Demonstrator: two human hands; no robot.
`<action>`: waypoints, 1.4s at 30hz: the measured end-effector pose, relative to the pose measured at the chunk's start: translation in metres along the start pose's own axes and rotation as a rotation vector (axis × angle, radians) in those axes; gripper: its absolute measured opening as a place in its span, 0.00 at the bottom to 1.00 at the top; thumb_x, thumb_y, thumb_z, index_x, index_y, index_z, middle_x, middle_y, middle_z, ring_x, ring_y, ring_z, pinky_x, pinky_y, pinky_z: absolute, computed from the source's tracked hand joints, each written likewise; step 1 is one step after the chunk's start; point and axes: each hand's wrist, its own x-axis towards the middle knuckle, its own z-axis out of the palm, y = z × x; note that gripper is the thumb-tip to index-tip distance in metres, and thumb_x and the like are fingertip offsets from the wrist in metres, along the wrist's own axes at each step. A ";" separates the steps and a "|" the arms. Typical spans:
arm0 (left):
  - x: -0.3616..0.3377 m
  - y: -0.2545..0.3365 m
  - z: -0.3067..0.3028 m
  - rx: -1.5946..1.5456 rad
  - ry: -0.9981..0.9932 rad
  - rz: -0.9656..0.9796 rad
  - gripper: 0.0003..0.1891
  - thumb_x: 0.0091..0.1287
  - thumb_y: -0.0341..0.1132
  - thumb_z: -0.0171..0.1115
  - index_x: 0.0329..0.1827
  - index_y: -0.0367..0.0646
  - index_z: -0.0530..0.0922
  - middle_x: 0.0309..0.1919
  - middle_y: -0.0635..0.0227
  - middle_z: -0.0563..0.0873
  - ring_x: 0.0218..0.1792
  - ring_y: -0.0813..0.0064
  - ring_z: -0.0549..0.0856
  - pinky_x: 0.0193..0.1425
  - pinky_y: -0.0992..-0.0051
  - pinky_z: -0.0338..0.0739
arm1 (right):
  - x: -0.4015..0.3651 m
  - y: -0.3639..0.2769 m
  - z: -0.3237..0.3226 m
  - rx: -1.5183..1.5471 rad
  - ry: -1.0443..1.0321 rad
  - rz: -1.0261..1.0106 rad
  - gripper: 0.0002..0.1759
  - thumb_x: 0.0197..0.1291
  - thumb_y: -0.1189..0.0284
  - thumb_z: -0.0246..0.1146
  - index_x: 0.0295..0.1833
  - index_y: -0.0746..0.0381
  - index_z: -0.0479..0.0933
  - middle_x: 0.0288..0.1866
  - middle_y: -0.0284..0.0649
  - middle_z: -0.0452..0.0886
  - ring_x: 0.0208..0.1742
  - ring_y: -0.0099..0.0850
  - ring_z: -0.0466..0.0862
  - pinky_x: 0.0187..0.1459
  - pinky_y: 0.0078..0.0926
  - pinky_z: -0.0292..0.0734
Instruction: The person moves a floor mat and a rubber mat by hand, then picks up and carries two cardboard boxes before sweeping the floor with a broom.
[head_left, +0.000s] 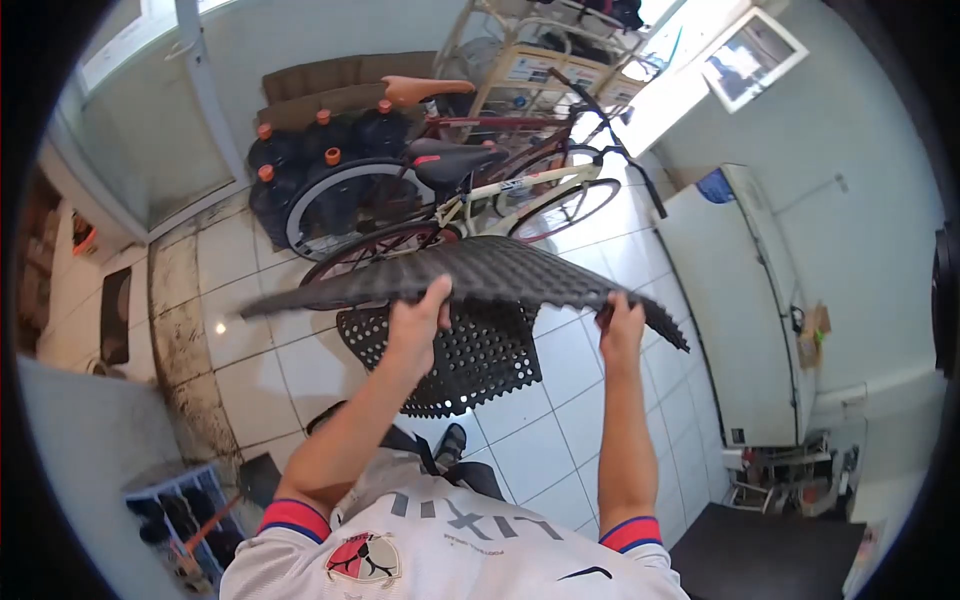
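A black rubber mat (490, 265) with a bumpy, ridged surface stretches across the air in front of me. My left hand (416, 328) grips its near edge left of the middle, thumb on top. Toward the right end, my right hand (622, 325) is closed on the same edge. The mat's left part is smeared by motion. Below it, a black rubber mat (470, 365) full of round holes, with a toothed edge, appears on the floor; its far part is hidden behind the held one.
Beyond the mat stand a cream bicycle (545, 188) and a dark red bicycle (500, 122). Large water bottles (375, 130) with orange caps stand behind them at left. A white refrigerator (735, 310) is at right, a dark flat surface (770, 550) at lower right, and a shoe rack (185, 520) at lower left.
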 end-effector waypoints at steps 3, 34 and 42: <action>-0.018 -0.103 -0.010 0.056 0.169 -0.134 0.07 0.54 0.34 0.62 0.29 0.43 0.73 0.16 0.75 0.72 0.15 0.81 0.70 0.19 0.79 0.66 | 0.011 0.078 -0.056 0.102 0.004 0.210 0.09 0.49 0.77 0.54 0.38 0.55 0.67 0.25 0.29 0.70 0.20 0.21 0.69 0.17 0.18 0.63; -0.462 -0.168 -0.652 0.985 1.059 -0.784 0.15 0.53 0.45 0.56 0.20 0.42 0.81 0.19 0.64 0.82 0.24 0.71 0.82 0.36 0.64 0.75 | -0.168 0.362 0.041 -0.621 -0.380 0.570 0.07 0.50 0.76 0.53 0.31 0.66 0.76 0.28 0.48 0.79 0.22 0.32 0.79 0.19 0.29 0.69; -0.430 -0.208 -0.726 0.811 1.182 -0.585 0.11 0.47 0.36 0.62 0.16 0.37 0.77 0.15 0.58 0.80 0.19 0.64 0.80 0.34 0.70 0.76 | -0.260 0.350 0.203 -1.359 -0.581 0.063 0.10 0.47 0.76 0.53 0.36 0.64 0.77 0.27 0.47 0.81 0.27 0.37 0.81 0.30 0.35 0.74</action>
